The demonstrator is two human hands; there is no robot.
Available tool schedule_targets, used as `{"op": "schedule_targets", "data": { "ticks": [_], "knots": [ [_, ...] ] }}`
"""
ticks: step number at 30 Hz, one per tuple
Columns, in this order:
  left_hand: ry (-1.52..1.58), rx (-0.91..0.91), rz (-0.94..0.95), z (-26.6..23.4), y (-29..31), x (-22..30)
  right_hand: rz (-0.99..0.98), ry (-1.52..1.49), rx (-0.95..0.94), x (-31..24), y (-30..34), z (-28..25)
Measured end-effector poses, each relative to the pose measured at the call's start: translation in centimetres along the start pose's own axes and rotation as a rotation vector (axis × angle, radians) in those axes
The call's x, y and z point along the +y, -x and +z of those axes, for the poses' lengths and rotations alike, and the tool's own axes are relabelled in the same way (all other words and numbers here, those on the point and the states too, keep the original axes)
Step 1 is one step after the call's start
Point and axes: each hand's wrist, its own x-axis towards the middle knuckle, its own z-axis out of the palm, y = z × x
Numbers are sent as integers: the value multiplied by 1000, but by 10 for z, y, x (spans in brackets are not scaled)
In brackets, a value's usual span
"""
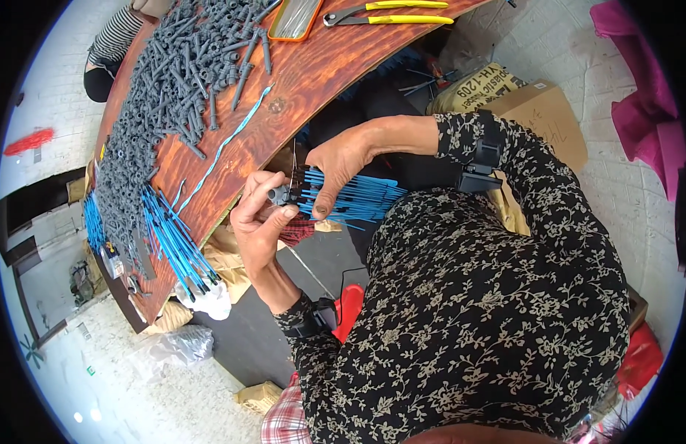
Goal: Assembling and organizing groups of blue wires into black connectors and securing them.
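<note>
Just off the table's edge, my left hand (258,218) pinches a small grey plastic tubular part (279,195) between thumb and fingers. My right hand (338,167) is closed round a bundle of thin blue rods (365,197), whose black ends point toward the grey part. Those black ends and the part meet or nearly meet; fingers hide the exact contact. Thin wire-like strands rise beside the fingertips. On the wooden table (252,135) lies a large heap of similar grey plastic parts (187,70).
Yellow-handled pliers (402,12) and an orange-rimmed tray (294,19) lie at the table's far edge. A twisted blue strand (228,144) crosses the wood. More blue rods (176,237) rest at the left. A cardboard box (546,118) and printed sack (480,89) stand at right.
</note>
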Motion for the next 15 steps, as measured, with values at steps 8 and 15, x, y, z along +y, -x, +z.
{"op": "schedule_targets", "data": {
  "ticks": [8,15],
  "knots": [
    [-17,133,10,8,2,-6,44,-59,-88,-1,-1,-11],
    [-32,132,-19,4,-2,-2,-12,159,29,-6,-2,-12]
  ]
}}
